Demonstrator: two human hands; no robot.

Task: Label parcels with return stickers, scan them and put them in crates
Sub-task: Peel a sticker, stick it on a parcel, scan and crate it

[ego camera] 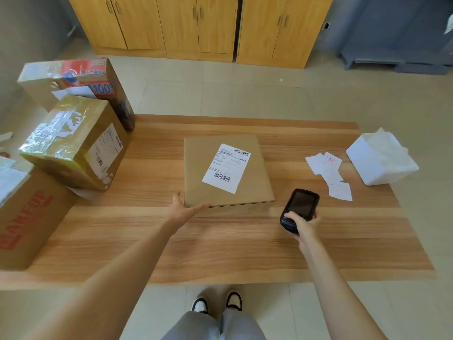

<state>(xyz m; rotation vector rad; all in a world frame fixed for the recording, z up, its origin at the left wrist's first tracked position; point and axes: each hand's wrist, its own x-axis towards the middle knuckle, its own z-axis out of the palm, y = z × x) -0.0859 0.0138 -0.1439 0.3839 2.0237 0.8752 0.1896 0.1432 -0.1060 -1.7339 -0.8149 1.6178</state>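
A flat brown cardboard parcel (245, 187) lies in the middle of the wooden table (220, 246), with a white barcode label (226, 167) stuck on its top. My left hand (185, 209) touches the parcel's near left corner with straight fingers. To the right of the parcel, my right hand (302, 223) grips a black handheld scanner (300, 208), its dark screen facing up. Several white return stickers (329, 173) lie loose on the table further right.
Three larger cardboard boxes stand at the table's left: a taped one (73, 141), a red-printed one (73, 79) behind it, and one with red lettering (29, 217) at the near left. A white bag (382, 160) sits at the right edge. Wooden cabinets (196, 25) line the far wall.
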